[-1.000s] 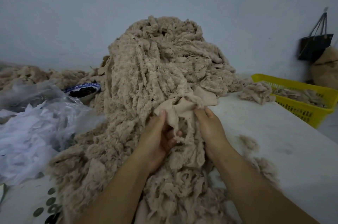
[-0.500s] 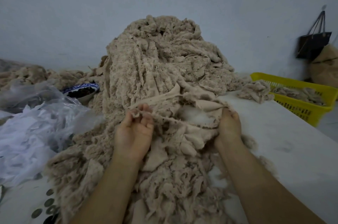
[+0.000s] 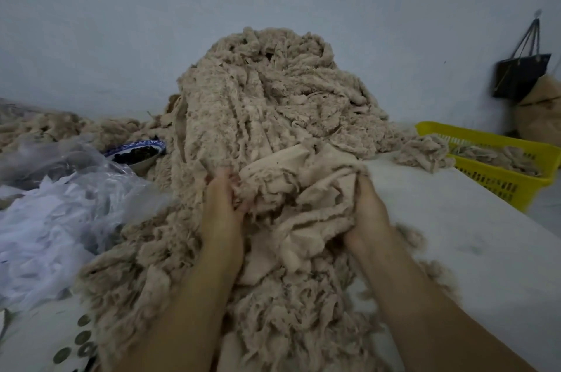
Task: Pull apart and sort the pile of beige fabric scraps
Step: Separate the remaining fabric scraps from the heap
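1. Left hand (image 3: pixel 223 210): fingers are curled into the left edge of a bunched scrap (image 3: pixel 306 189). The fabric is gripped, with the fingertips partly buried in it.
2. Right hand (image 3: pixel 368 213): clenched on the right edge of the same scrap. The fingertips are hidden by folds.
3. The scrap is held between both hands against the near slope of the pile. Whether it is free of the pile cannot be told.
4. Pile of beige fabric scraps (image 3: pixel 267 98): heaped on the white table (image 3: pixel 470 244) at 12 o'clock from the hands, spilling toward 6 o'clock under the forearms.
5. Yellow basket (image 3: pixel 491 186): noted at 3 o'clock, with beige scraps inside. A small clump (image 3: pixel 425 153) lies at its 9 o'clock.
6. Patterned bowl (image 3: pixel 136 153): recorded at 10 o'clock, against the pile. A clear plastic bag (image 3: pixel 60 204) of white material sits at 9 o'clock.
7. Black bag (image 3: pixel 519 74): hung on the wall at 2 o'clock.
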`<state>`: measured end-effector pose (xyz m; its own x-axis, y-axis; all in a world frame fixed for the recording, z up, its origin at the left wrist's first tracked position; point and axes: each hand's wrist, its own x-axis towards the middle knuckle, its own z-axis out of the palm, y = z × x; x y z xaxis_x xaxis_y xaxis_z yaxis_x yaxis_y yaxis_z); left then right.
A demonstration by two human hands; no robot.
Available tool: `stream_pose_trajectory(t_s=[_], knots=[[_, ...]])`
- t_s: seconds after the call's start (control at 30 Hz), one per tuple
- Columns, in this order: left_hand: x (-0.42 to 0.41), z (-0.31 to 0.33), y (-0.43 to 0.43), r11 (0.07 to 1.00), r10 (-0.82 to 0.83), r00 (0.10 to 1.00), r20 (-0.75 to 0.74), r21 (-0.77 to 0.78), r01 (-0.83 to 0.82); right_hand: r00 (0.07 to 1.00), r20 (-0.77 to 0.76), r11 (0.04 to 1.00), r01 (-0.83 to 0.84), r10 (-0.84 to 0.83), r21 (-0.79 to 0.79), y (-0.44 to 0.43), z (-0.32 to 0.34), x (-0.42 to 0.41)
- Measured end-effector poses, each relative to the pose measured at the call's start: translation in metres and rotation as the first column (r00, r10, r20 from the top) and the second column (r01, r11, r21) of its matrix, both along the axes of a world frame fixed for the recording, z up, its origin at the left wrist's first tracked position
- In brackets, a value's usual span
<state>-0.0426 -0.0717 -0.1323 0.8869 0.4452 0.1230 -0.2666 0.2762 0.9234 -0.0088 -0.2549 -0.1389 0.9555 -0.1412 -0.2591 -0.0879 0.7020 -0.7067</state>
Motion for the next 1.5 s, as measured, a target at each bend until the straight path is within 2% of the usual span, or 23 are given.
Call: stream_pose_trajectory(t_s=[0.03, 0.07, 0.1, 0.17, 0.23, 0.3, 0.33, 0.4, 0.47, 0.53, 0.57, 0.7, 0.8, 0.87, 0.93, 1.0, 1.03, 1.1, 1.17, 1.23, 1.3, 1.4, 1.5], knots=[[-0.005, -0.001, -0.008, 0.929, 0.122, 0.991, 0.06, 0.345, -0.136, 0.999, 0.021, 0.999, -0.048, 0.048, 0.005, 0.006, 0.0, -0.002], [-0.01, -0.002, -0.014, 0.779, 0.169, 0.969, 0.18, 0.578, -0.243, 0.996, 0.033, 0.997, -0.078, 0.078, 0.005, 0.009, 0.001, -0.003], [-0.014, -0.004, -0.019, 0.658, 0.13, 0.956, 0.264, 0.698, -0.282, 0.995, 0.038, 0.996, -0.093, 0.093, 0.005, 0.01, 0.002, -0.004], [-0.021, -0.004, -0.027, 0.604, -0.1, 0.973, 0.208, 0.79, -0.107, 0.993, 0.044, 0.993, -0.114, 0.113, 0.036, 0.006, 0.004, -0.004], [-0.024, -0.008, -0.037, 0.521, -0.338, 0.941, -0.025, 0.828, 0.209, 0.994, 0.051, 0.993, -0.103, 0.1, 0.064, 0.004, 0.004, -0.004], [-0.021, -0.018, -0.039, 0.431, -0.357, 0.919, -0.17, 0.843, 0.323, 0.995, 0.074, 0.99, -0.083, 0.074, 0.118, 0.002, 0.005, -0.004], [-0.019, -0.02, -0.036, 0.452, -0.302, 0.932, -0.203, 0.83, 0.327, 0.994, 0.095, 0.986, -0.061, 0.046, 0.156, 0.001, 0.006, -0.003], [-0.016, -0.016, -0.029, 0.63, -0.243, 0.942, -0.232, 0.7, 0.335, 0.992, 0.123, 0.977, -0.006, -0.021, 0.215, -0.004, 0.005, 0.0], [-0.014, -0.011, -0.021, 0.813, -0.33, 0.907, -0.262, 0.41, 0.414, 0.991, 0.126, 0.969, 0.009, -0.041, 0.246, -0.008, 0.002, 0.002], [-0.014, -0.008, -0.017, 0.856, -0.455, 0.855, -0.251, 0.141, 0.497, 0.991, 0.133, 0.966, -0.012, -0.023, 0.258, -0.008, -0.002, 0.003], [-0.014, -0.007, -0.017, 0.855, -0.479, 0.848, -0.228, 0.099, 0.51, 0.989, 0.145, 0.967, -0.038, 0.002, 0.253, -0.007, -0.003, 0.002], [-0.013, -0.005, -0.019, 0.835, -0.474, 0.858, -0.196, 0.21, 0.509, 0.974, 0.151, 0.963, -0.194, 0.167, 0.185, 0.006, 0.003, -0.004], [-0.015, -0.011, -0.018, 0.635, -0.473, 0.838, -0.272, 0.554, 0.539, 0.971, 0.136, 0.973, -0.209, 0.195, 0.101, 0.011, 0.003, -0.006], [-0.013, -0.017, -0.019, 0.524, -0.401, 0.86, -0.314, 0.691, 0.497, 0.98, 0.151, 0.985, -0.146, 0.132, 0.089, 0.006, 0.001, -0.004], [-0.012, -0.016, -0.019, 0.63, -0.345, 0.891, -0.296, 0.631, 0.453, 0.98, 0.16, 0.983, -0.14, 0.121, 0.117, 0.001, 0.002, -0.002], [-0.009, -0.012, -0.016, 0.852, -0.374, 0.894, -0.247, 0.289, 0.436, 0.965, 0.171, 0.978, -0.205, 0.197, 0.029, 0.005, 0.002, -0.004], [-0.009, -0.009, -0.015, 0.899, -0.396, 0.891, -0.222, 0.104, 0.425, 0.949, 0.187, 0.967, -0.244, 0.253, -0.069, 0.009, 0.0, -0.006], [-0.008, -0.004, -0.013, 0.907, -0.419, 0.886, -0.2, -0.058, 0.416, 0.906, 0.203, 0.896, -0.293, 0.372, -0.334, 0.019, -0.005, -0.011], [-0.007, -0.004, -0.013, 0.904, -0.426, 0.888, -0.171, -0.117, 0.411, 0.861, 0.186, 0.747, -0.281, 0.474, -0.602, 0.026, -0.009, -0.016], [-0.005, -0.003, -0.013, 0.909, -0.407, 0.897, -0.17, -0.176, 0.379, 0.804, 0.188, 0.623, -0.264, 0.564, -0.737, 0.028, -0.014, -0.02], [-0.005, -0.001, -0.013, 0.923, -0.378, 0.906, -0.191, -0.15, 0.354, 0.779, 0.19, 0.596, -0.273, 0.598, -0.755, 0.028, -0.017, -0.021], [-0.007, -0.004, -0.015, 0.942, -0.319, 0.932, -0.171, 0.048, 0.331, 0.827, 0.234, 0.662, -0.206, 0.512, -0.72, 0.029, -0.019, -0.018], [-0.011, -0.006, -0.019, 0.862, -0.345, 0.923, -0.17, 0.331, 0.383, 0.9, 0.241, 0.726, -0.112, 0.364, -0.679, 0.028, -0.017, -0.014]])
